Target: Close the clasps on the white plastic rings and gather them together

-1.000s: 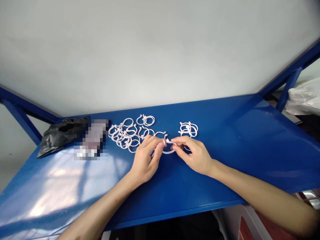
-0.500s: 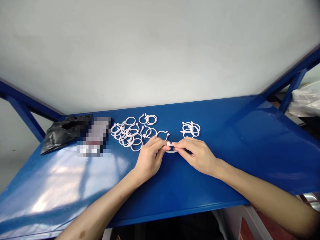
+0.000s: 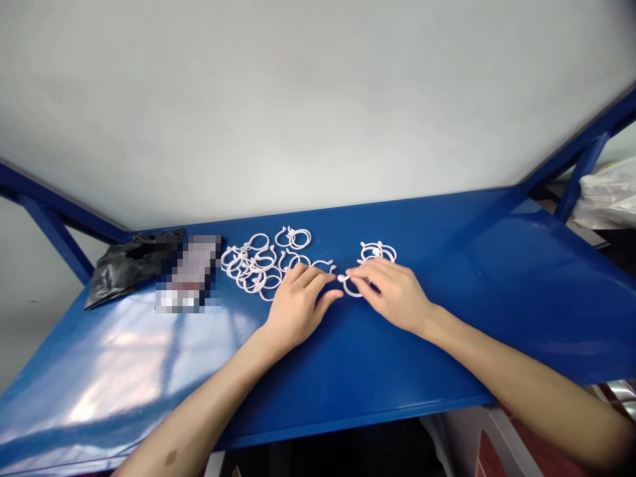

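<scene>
A white plastic curtain ring (image 3: 353, 289) with a knobbed end is pinched between the thumb and forefinger of my right hand (image 3: 400, 295). The hand covers part of it. My left hand (image 3: 297, 306) is open just left of that ring, thumb and forefinger apart, holding nothing. Behind my left fingers lies a loose pile of similar white rings (image 3: 252, 268), some with a gap between knobbed ends. A smaller group of rings (image 3: 378, 252) sits just beyond my right hand, partly hidden by it.
All this lies on a blue table (image 3: 447, 245) against a pale wall (image 3: 318, 99). At the left are a black plastic bag (image 3: 116, 268) and a blurred-out flat object (image 3: 193, 271). Blue frame bars (image 3: 586, 175) rise at both sides. A whitish plastic bag (image 3: 611, 195) is at far right.
My left hand has let go of the ring and its fingers have opened. My right hand has moved slightly right and away from me with the ring.
</scene>
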`<state>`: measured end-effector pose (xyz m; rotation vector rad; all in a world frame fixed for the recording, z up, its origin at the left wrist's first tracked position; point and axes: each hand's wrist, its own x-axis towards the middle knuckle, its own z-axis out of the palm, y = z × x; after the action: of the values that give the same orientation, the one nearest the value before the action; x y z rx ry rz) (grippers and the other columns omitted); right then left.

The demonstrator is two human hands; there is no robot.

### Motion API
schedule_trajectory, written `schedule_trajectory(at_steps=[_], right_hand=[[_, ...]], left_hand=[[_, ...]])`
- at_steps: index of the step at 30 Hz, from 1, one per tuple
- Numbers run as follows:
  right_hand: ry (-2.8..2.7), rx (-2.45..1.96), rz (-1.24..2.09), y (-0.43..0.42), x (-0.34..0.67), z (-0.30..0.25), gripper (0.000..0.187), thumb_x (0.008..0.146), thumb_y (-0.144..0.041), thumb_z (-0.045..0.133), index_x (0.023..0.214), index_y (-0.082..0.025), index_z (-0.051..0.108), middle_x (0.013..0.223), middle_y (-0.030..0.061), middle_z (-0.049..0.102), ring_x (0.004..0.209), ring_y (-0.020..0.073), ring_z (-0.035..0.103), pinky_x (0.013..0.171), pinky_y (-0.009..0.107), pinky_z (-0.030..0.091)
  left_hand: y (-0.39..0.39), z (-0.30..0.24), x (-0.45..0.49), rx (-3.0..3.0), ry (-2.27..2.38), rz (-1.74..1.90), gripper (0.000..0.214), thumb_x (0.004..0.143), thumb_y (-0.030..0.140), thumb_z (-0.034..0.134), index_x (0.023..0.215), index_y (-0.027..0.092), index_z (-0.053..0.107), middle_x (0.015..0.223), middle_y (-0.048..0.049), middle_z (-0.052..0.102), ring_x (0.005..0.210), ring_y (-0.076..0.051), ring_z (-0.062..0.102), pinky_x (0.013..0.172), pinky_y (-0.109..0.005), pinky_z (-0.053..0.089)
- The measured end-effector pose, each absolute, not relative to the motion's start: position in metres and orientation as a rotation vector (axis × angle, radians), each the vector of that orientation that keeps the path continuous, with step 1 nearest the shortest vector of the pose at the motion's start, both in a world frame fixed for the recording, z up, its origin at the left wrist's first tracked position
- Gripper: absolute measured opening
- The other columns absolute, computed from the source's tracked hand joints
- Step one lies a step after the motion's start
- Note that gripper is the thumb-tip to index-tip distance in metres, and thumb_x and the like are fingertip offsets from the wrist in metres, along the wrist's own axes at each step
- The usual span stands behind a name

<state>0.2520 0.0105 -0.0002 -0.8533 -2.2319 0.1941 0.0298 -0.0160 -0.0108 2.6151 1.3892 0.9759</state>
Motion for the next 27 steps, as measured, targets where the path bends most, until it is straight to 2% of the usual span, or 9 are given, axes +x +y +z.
schedule_trajectory(at_steps=[2,5,10,16,22,27], right_hand=[[-2.168,-0.954,0.131,0.02,0.258,0.002,0.017,0.101,-0.023,0.053,0.104,-0.023,0.07,0.099,0.0063,0.074,0.092,0.0216,0.068,0.082,0.038,0.056],[-2.076,-1.105,0.078,0.035,0.267,0.002,0.018,0.101,-0.025,0.054,0.104,-0.023,0.072,0.097,0.0078,0.069,0.092,0.0232,0.064,0.077,0.039,0.055],[-2.068,-1.217,0.051,0.049,0.274,-0.008,0.021,0.1,-0.027,0.055,0.11,-0.026,0.073,0.095,0.0075,0.067,0.091,0.0253,0.059,0.078,0.044,0.055],[-2.053,-1.138,0.026,0.039,0.27,-0.001,0.023,0.1,-0.027,0.055,0.117,-0.024,0.07,0.104,0.0099,0.066,0.101,0.0276,0.057,0.086,0.048,0.052],[-2.19,-0.917,0.388,0.012,0.255,0.005,0.016,0.102,-0.032,0.054,0.108,-0.023,0.067,0.101,0.0064,0.071,0.096,0.0225,0.063,0.087,0.042,0.052],[-2.168,-0.949,0.754,-0.007,0.244,0.002,0.015,0.102,-0.034,0.055,0.091,-0.023,0.059,0.089,0.0017,0.069,0.082,0.0167,0.064,0.076,0.032,0.052]], left_hand=[[-0.015,-0.012,0.028,2.693,1.509,0.9,0.023,0.095,0.034,0.064,0.11,0.017,0.067,0.103,-0.0092,0.071,0.096,-0.026,0.059,0.085,-0.041,0.049],[-0.014,-0.014,0.025,2.768,1.631,0.818,0.018,0.091,0.028,0.067,0.105,0.017,0.069,0.105,-0.011,0.07,0.097,-0.028,0.058,0.081,-0.043,0.049],[-0.012,-0.017,0.025,2.8,1.619,0.789,0.008,0.092,0.016,0.06,0.091,0.018,0.068,0.095,-0.0081,0.07,0.089,-0.025,0.057,0.076,-0.04,0.046],[-0.014,-0.01,0.031,2.746,1.584,0.956,0.008,0.095,0.017,0.059,0.089,0.018,0.063,0.089,-0.0048,0.07,0.085,-0.022,0.056,0.076,-0.037,0.042],[-0.022,-0.002,0.04,2.779,1.438,1.213,0.005,0.091,0.016,0.065,0.092,0.021,0.064,0.088,-0.0018,0.072,0.081,-0.019,0.058,0.074,-0.035,0.04],[-0.027,-0.002,0.042,2.805,1.241,1.259,0.007,0.092,0.017,0.066,0.091,0.021,0.061,0.086,-0.0004,0.072,0.076,-0.016,0.059,0.071,-0.033,0.042]])
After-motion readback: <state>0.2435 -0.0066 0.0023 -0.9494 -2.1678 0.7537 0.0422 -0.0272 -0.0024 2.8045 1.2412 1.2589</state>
